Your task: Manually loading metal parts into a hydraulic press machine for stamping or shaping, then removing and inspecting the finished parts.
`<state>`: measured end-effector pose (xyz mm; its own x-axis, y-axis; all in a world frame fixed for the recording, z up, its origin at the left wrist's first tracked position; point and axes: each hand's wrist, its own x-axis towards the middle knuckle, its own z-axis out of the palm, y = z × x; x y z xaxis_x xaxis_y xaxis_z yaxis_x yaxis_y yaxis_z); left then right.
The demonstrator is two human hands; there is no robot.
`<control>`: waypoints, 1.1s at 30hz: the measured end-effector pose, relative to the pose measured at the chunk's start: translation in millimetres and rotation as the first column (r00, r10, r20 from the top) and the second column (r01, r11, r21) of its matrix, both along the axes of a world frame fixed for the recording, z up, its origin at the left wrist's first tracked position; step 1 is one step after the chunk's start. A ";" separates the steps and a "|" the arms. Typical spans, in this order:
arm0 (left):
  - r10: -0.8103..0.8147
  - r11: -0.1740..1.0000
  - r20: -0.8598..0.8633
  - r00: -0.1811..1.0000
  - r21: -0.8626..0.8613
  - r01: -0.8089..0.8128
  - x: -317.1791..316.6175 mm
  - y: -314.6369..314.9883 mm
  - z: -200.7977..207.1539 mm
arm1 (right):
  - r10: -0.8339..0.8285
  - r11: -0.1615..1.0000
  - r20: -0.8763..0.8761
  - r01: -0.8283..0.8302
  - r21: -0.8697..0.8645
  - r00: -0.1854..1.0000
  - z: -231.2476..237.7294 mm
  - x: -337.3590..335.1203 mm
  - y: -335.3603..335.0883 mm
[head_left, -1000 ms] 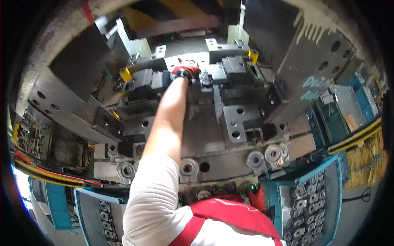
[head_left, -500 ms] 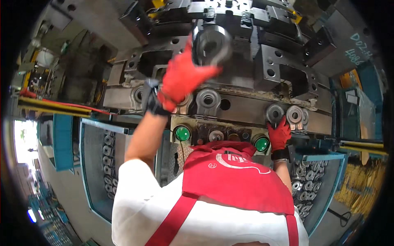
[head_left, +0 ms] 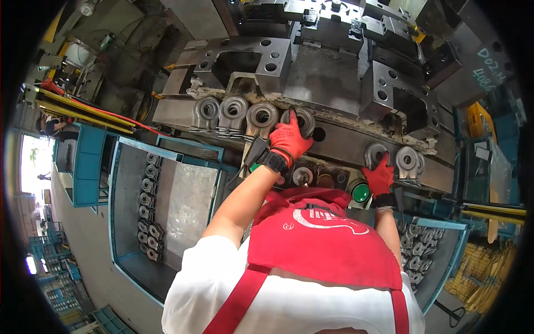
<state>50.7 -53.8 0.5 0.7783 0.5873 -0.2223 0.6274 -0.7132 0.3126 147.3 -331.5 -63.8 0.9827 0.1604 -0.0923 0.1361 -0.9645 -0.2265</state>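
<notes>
Left hand (head_left: 292, 139), red glove, was at frame centre, fingers on a grey metal ring part (head_left: 304, 123) lying on the steel ledge (head_left: 346, 146); cannot tell if the grip was clamped on it or just resting. Right hand (head_left: 380, 179), also red-gloved, was right of centre, fingertips at the lower edge of a second ring part (head_left: 376, 151); grip unclear too, apart or together not visible. Three similar ring parts (head_left: 233, 109) sat in a row left of the left hand; another pair (head_left: 408, 160) stood just right of the right hand. Green button (head_left: 361, 193) was just below-left of the right hand. Blue-rimmed bin (head_left: 115, 222) with stacked rings (head_left: 146, 199) was lower left; machine blocks (head_left: 276, 61) filled the top.
</notes>
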 end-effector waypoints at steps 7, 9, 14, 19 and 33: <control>-0.109 0.993 0.178 0.978 0.067 0.099 -28.8 -3.1 26.4 | 0.126 0.455 -0.410 0.315 0.833 0.903 40.0 -9.0 -9.2; -0.169 0.986 0.533 0.829 0.097 0.139 -44.0 1.9 36.7 | 0.255 0.466 -0.445 0.294 0.835 0.859 79.5 -13.8 4.7; 0.174 0.972 0.781 0.600 -0.234 0.022 -80.7 32.9 40.0 | 0.489 0.171 0.034 -0.134 0.976 0.872 159.6 -4.0 82.1; 0.547 0.830 0.774 0.318 -0.552 -0.085 -119.3 81.7 20.8 | 0.263 0.715 0.361 -0.432 0.550 0.895 199.2 86.1 182.9; 0.783 0.616 0.588 0.203 -0.685 -0.389 -218.1 133.8 -78.5 | 0.054 0.986 -0.019 -0.050 0.157 0.998 206.1 282.7 360.0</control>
